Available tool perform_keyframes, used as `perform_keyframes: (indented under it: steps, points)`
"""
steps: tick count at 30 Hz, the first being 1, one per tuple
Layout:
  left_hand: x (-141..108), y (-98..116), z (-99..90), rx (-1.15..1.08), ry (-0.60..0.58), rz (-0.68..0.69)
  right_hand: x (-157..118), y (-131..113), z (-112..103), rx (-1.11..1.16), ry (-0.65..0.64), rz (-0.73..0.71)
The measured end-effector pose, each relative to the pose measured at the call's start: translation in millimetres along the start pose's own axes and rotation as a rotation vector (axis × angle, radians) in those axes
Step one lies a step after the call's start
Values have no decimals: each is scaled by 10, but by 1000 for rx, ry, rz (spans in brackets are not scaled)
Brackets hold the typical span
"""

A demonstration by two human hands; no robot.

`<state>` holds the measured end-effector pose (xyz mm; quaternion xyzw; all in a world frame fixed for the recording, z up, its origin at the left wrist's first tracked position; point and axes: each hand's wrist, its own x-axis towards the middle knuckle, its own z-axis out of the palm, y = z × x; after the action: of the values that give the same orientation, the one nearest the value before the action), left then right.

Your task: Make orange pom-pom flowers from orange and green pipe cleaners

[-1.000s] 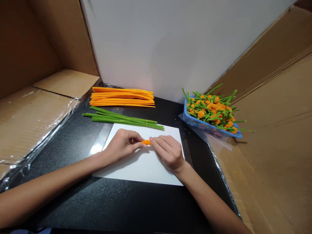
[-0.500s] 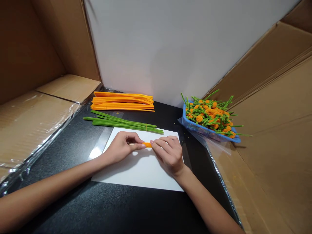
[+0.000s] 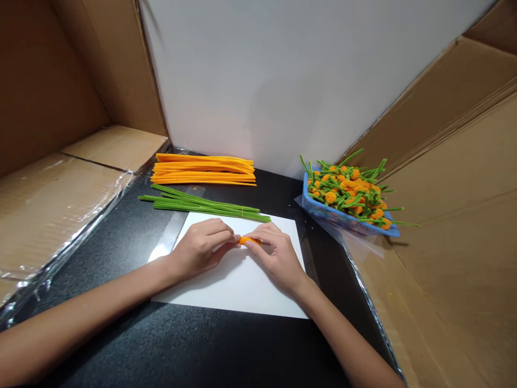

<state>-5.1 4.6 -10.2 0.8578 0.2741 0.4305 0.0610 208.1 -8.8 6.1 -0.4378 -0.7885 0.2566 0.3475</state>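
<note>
- The left hand (image 3: 208, 245) pinches one end of the orange piece (image 3: 247, 241); the right hand (image 3: 278, 256) pinches its other side.
- White paper (image 3: 230, 293) lies below the grip.
- Green stems (image 3: 202, 202) lie just beyond it.

Medium indoor light, source out of view. Wall (image 3: 218, 70) lit evenly, with a faint soft shadow low down; cardboard (image 3: 36, 70) at upper left went dark. Paper (image 3: 238, 293) was brightest, with soft shadows below my left hand (image 3: 208, 245) and right hand (image 3: 278, 256). White glare hit the table (image 3: 169, 345) by the paper's left edge; plastic wrap (image 3: 40, 283) glinted. Wide-angle stretch at the edges. Orange piece (image 3: 249, 241) looked soft, fine detail unclear.
</note>
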Motion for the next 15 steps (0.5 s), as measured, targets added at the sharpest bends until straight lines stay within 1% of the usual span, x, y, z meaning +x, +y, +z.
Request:
perform_keyframes:
  steps: [2, 9, 12, 15]
  points:
    - [-3, 5, 10, 28, -4, 51, 11, -15, 0, 76, -28, 37]
    - [-20, 20, -3, 37, 3, 151, 9, 0, -19, 289, -50, 112]
    - [-24, 15, -4, 40, 16, 200, 9, -3, -25, 334, -75, 107]
    - [-22, 15, -4, 36, 38, 218, 14, -32, -28, 329, -69, 80]
